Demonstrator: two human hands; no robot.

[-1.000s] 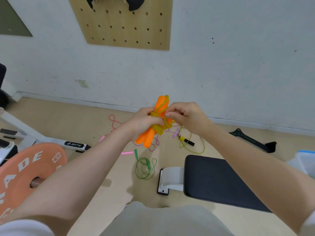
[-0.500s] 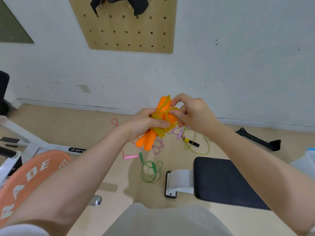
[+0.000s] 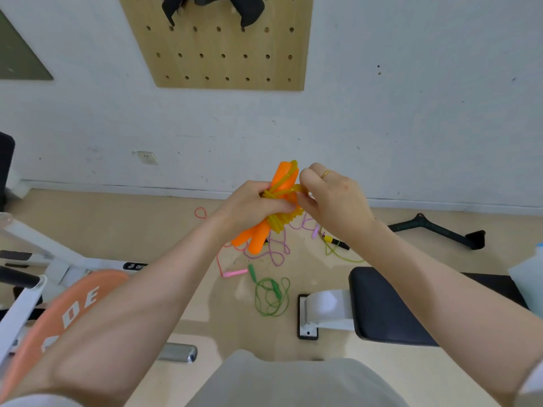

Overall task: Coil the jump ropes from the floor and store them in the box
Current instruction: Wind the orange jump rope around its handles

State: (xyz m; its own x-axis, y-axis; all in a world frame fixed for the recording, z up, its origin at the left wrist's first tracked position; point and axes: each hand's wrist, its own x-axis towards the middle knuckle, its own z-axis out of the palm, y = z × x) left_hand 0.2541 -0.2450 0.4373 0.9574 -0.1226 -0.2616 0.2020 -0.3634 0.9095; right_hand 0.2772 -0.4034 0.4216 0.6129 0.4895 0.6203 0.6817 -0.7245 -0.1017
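At centre frame, the left hand (image 3: 252, 204) is gripping the orange rope (image 3: 274, 207), fingers curled round its two handles and the cord wound about them. The right hand (image 3: 332, 198) is pinching a cord loop beside the handles' upper end. If that pinch slackens, the springy cord is likely to unwind. Green (image 3: 271, 295), pink (image 3: 232, 259) and purple (image 3: 279, 251) ropes are lying on the floor below; the box (image 3: 529, 277) is showing at the right edge.
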